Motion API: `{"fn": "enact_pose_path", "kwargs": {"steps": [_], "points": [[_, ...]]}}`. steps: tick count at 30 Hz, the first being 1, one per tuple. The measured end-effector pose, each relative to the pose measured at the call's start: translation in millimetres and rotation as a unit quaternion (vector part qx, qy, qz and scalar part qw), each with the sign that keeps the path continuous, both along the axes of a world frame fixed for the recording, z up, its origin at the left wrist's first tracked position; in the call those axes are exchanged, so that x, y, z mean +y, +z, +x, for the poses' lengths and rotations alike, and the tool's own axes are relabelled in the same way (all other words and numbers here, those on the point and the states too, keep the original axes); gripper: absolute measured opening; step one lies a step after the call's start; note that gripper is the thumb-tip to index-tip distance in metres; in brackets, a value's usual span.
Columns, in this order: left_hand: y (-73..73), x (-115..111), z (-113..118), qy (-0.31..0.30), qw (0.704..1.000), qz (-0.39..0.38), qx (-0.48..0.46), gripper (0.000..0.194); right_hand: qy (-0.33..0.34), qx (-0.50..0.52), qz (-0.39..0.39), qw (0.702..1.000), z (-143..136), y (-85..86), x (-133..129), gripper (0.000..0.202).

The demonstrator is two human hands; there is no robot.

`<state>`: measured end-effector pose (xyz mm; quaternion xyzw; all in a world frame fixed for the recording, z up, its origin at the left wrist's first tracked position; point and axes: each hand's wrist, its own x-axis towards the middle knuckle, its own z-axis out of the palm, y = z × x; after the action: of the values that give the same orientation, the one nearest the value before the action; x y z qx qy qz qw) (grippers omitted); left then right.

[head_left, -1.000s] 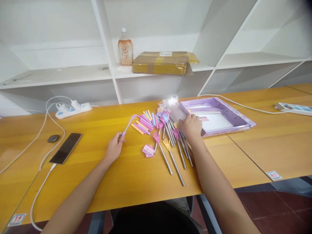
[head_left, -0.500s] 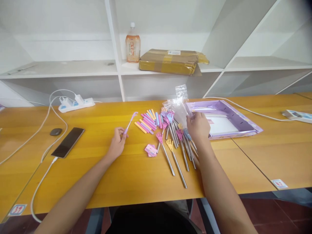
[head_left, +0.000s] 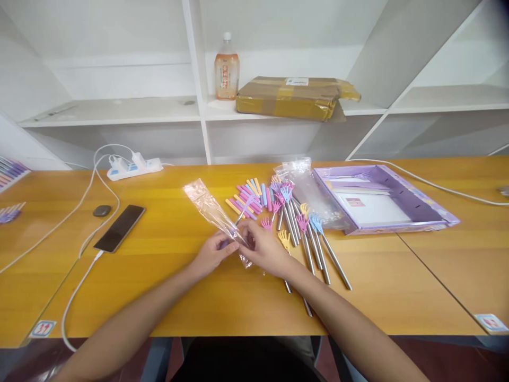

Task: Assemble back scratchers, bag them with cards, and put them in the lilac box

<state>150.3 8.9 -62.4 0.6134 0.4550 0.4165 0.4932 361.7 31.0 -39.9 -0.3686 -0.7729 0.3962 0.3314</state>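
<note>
My left hand (head_left: 212,254) is closed around the handle of a small purple back scratcher (head_left: 240,213), its head pointing away from me. My right hand (head_left: 264,248) meets it and pinches a clear plastic bag (head_left: 204,200), which stretches out to the upper left across both hands. Fingers and bag hide part of the scratcher's handle. Just right of my hands lie several back scratchers (head_left: 306,249) with steel rods and pink, yellow, blue and purple hand-shaped heads. Behind my hands are several coloured sticks (head_left: 242,204), pink, yellow and blue.
More clear bags (head_left: 314,193) lie beside a purple open box (head_left: 401,225). On the left are a phone (head_left: 120,228), a small black object (head_left: 102,210), a power strip (head_left: 135,168) and white cables. A bottle (head_left: 227,71) and a taped carton (head_left: 286,101) stand on the shelf.
My right hand has moved left from the bag pile, bringing a clear bag to my left hand. The left hand with the scratcher has shifted right. The camera view has turned slightly left.
</note>
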Motion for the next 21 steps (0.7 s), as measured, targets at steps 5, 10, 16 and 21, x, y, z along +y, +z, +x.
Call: {"fn": "enact_pose_path", "kwargs": {"steps": [5, 10, 16, 21], "points": [[1.3, -5.7, -3.2, -0.046, 0.999, 0.002, 0.004, 0.038, 0.070, 0.084, -0.097, 0.989, 3.4, -4.8, 3.7, 0.035], [0.7, -5.4, -4.9, -0.028, 0.999, 0.004, 0.031, 0.043, 0.037, 0.035, -0.088, 0.995, -2.0, -7.4, -2.6, 0.045], [-2.2, -4.0, -6.4, 0.008, 0.998, -0.065, -0.005, 0.047, 0.079, 0.166, -0.245, 0.952, -1.1, -8.5, -2.1, 0.048], [0.6, -7.6, -6.1, -0.069, 0.996, -0.054, 0.026, 0.045, 0.029, 0.181, -0.314, 0.931, -2.2, -12.6, 4.6, 0.039]]}}
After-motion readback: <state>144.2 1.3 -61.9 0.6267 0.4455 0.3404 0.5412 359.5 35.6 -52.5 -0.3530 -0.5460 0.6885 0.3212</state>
